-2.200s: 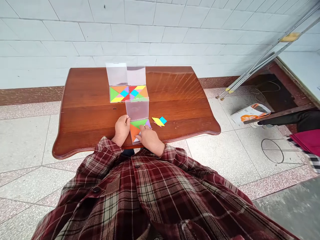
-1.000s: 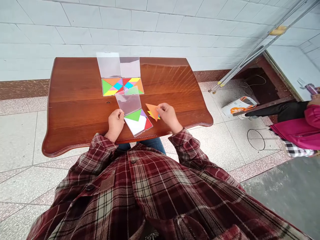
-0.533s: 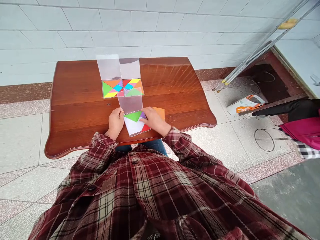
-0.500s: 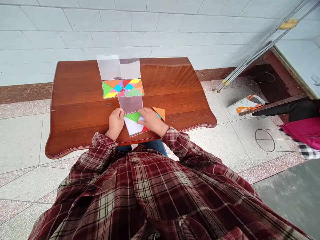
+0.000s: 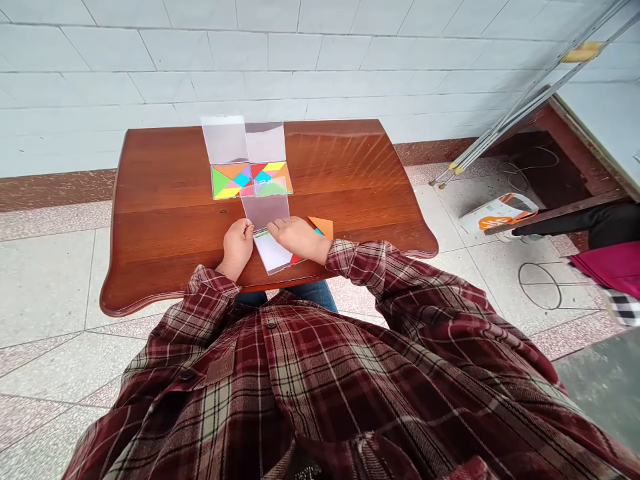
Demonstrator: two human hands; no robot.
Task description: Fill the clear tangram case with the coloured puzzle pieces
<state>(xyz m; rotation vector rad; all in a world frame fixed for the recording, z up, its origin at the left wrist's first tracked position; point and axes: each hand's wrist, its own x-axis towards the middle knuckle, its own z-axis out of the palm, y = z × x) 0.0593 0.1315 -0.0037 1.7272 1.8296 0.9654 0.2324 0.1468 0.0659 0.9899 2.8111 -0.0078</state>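
My left hand (image 5: 238,247) grips the left edge of a clear plastic case (image 5: 270,252), close to the table's near edge. My right hand (image 5: 297,239) lies across that case, hiding most of its coloured pieces. A sliver of green and a bit of red show beside it, on the white backing. The case's clear lid (image 5: 265,211) stands open beyond the hands. To the right, an orange triangle (image 5: 321,226) lies on the wood, partly over a small blue piece (image 5: 317,231). Farther off lie two open cases filled with coloured tangram pieces (image 5: 251,180).
The cases lie on a brown wooden table (image 5: 350,180) with a curved edge, against a white tiled wall. Aluminium poles (image 5: 525,100) lean at the right. A white and orange box (image 5: 499,212), a wire ring and a dark-trousered person with a pink garment are on the right.
My right hand has slid left across the case and now covers the green piece. The orange triangle stays on the table. My left hand has not shifted on the case.
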